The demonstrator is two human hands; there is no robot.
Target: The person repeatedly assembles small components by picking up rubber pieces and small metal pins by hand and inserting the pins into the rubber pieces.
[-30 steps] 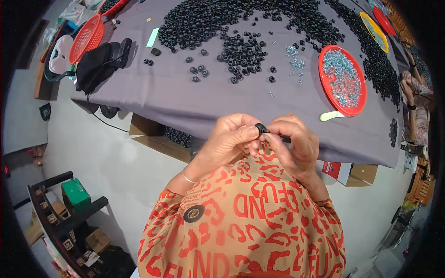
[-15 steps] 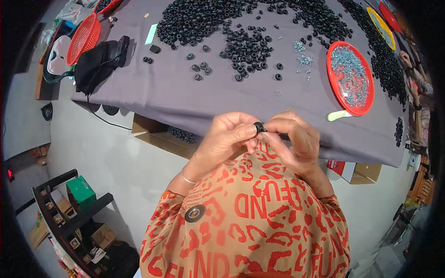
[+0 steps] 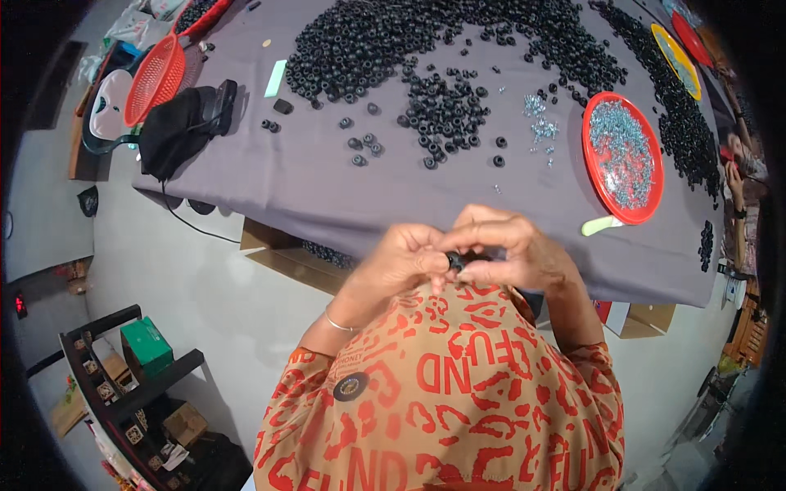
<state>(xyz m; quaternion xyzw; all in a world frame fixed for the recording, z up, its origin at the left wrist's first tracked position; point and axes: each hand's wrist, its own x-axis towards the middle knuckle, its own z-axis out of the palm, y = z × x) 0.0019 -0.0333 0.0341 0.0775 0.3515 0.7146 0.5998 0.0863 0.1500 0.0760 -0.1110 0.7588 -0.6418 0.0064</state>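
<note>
Left hand (image 3: 403, 260): pinching small black rubber ring (image 3: 455, 261), centre of frame.
Right hand (image 3: 516, 250): fingers closed on same ring, touching left hand.
Tabletop (image 3: 327, 188): grey cloth, upper frame, strewn with loose black rings (image 3: 442, 98).
Right of frame: round red plastic tray (image 3: 622, 157) of small metal parts.

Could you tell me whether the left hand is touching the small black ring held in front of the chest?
Touching. The head view shows the left hand with its fingertips pinched on the small black ring, and the right hand closes on it from the other side.
</note>
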